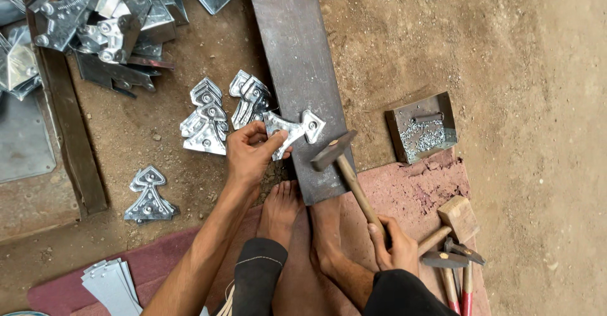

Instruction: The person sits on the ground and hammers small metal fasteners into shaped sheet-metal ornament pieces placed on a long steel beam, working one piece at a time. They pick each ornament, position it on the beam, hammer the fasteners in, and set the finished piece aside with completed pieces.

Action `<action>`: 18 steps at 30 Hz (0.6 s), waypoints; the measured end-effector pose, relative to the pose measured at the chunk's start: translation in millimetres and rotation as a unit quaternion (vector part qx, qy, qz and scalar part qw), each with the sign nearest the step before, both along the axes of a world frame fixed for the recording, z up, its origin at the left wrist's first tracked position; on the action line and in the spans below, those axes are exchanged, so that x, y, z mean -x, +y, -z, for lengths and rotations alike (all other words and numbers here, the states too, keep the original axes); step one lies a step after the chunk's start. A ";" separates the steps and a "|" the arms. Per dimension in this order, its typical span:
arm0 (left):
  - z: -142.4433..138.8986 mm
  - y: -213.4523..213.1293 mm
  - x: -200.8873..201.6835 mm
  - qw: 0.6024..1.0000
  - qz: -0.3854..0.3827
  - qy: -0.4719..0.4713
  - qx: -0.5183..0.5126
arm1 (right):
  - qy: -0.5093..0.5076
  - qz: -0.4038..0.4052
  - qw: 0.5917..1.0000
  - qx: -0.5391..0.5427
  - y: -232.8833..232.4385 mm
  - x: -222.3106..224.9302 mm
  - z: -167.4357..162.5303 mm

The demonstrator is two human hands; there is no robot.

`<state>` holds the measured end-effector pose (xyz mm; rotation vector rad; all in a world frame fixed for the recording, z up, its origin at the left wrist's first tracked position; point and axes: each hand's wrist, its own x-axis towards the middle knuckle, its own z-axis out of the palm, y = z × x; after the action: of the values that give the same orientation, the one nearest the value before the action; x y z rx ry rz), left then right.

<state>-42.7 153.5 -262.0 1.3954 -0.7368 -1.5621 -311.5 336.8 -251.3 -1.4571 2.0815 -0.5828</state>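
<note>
**Hammer poised over a stamped metal piece on the steel bar**

The left hand (250,153) pinches a shiny stamped metal bracket (292,129) flat against the dark steel bar (297,69). The right hand (395,245), at 5 o'clock from it, is wrapped around the wooden handle of a hammer (344,164) whose head hangs just beside the bracket. Finished brackets (205,121) lie at 9 o'clock; a rivet tray (422,128) sits at 3 o'clock, and spare hammers (456,253) lie near the right hand.

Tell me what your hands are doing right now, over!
Left hand pinning shiny metal piece flat on dark iron bar. Right hand gripping hammer, head poised beside the piece. Nothing between hammer and piece.
</note>
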 end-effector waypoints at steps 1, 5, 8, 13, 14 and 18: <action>0.5 1.4 0.2 1.000 -0.002 0.002 -0.005 | -0.028 0.001 0.999 -0.025 0.2 3.6 -4.2; -1.3 2.1 3.8 1.000 -0.004 -0.010 -0.006 | -0.169 -0.002 0.985 -0.044 -7.6 6.2 -35.7; -6.1 -4.5 6.8 0.999 -0.017 0.019 -0.021 | -0.192 -0.003 0.980 -0.045 -25.4 0.3 -51.2; -4.5 -10.8 5.1 0.975 -0.059 0.195 -0.091 | -0.226 -0.023 0.974 0.003 -38.3 -1.6 -48.0; -2.7 -6.2 4.6 0.981 -0.046 0.172 -0.074 | -0.226 -0.019 0.974 -0.004 -35.0 -0.3 -47.0; 4.0 3.7 2.9 0.998 0.001 0.064 -0.023 | -0.233 -0.020 0.972 -0.015 -25.4 3.3 -43.7</action>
<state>-45.6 157.2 -266.1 1.3141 -0.6284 -1.6622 -314.9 311.4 -207.5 -1.2004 1.6806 -0.7882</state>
